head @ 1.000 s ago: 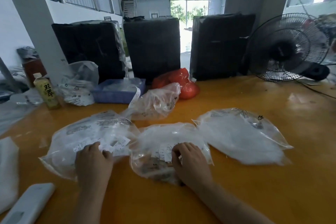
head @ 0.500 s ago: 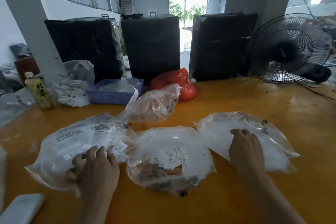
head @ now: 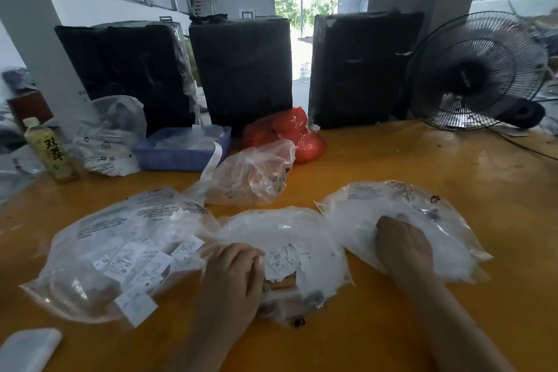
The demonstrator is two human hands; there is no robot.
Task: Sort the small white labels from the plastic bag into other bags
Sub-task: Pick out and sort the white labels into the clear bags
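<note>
Your left hand [head: 232,275] rests, fingers together and lightly curled, on the middle bag [head: 290,238], white labels [head: 282,260] just right of them; your right hand [head: 403,246] presses flat on the right bag [head: 422,208].

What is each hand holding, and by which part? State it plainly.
Left hand lies on the near-left part of the middle bag; right hand lies on the right bag. Fingertips are hidden, so any grip cannot be told.

Orange table [head: 392,166]; white labels [head: 133,263]; red bag [head: 290,133]; blue tray [head: 178,154].
</note>
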